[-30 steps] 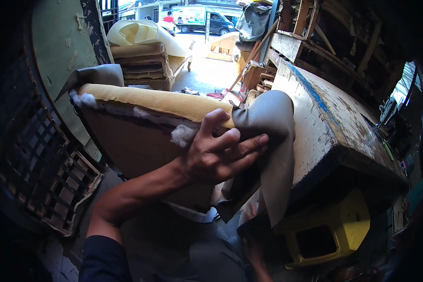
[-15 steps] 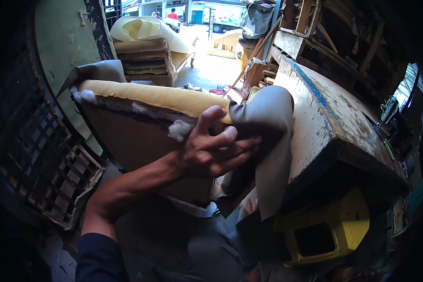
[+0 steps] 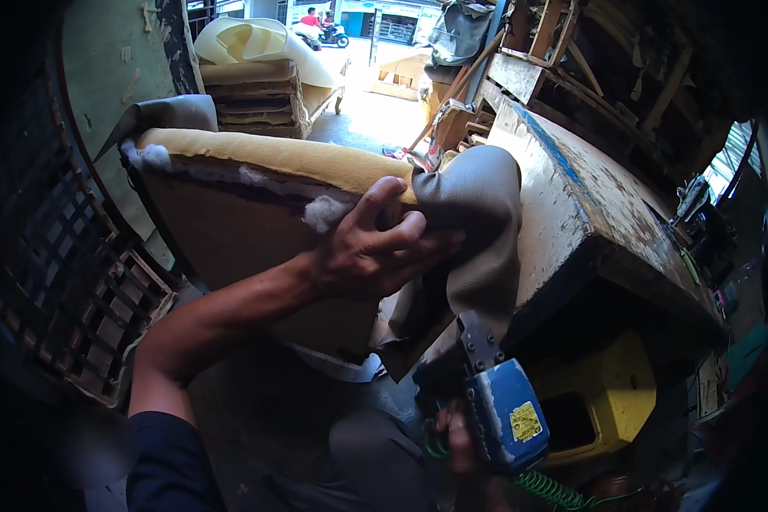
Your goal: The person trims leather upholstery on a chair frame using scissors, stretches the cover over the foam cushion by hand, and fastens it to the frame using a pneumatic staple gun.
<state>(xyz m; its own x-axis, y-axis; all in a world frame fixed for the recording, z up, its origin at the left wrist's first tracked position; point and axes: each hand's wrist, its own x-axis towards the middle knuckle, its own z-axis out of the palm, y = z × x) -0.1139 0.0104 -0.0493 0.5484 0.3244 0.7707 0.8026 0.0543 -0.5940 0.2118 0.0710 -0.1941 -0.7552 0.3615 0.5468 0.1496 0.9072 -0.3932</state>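
Observation:
A padded furniture panel stands tilted before me, with yellow foam [image 3: 273, 158] along its top edge and a dark brown board [image 3: 230, 226] as its face. Brownish-grey leatherette [image 3: 478, 205] is draped over its right end. My left hand [image 3: 371, 239] is closed at that corner: the thumb lies by the foam, and the other fingers press on the leatherette, partly in shadow. White stuffing [image 3: 324, 213] pokes out beside the wrist. Low on the right, my right hand [image 3: 461, 439], partly dark, grips a blue staple gun [image 3: 508, 410], its nose pointing up toward the leatherette.
A worn white-painted bench [image 3: 572, 188] rises close on the right, with a yellow plastic stool [image 3: 631, 392] below it. A green coiled hose [image 3: 555, 491] trails from the tool. To the left leans a webbed wooden frame [image 3: 102, 324]. Stacked cushions [image 3: 252, 94] stand farther back.
My right hand has come into view at the lower right with the staple gun. My left hand keeps its hold at the corner. The view has shifted slightly.

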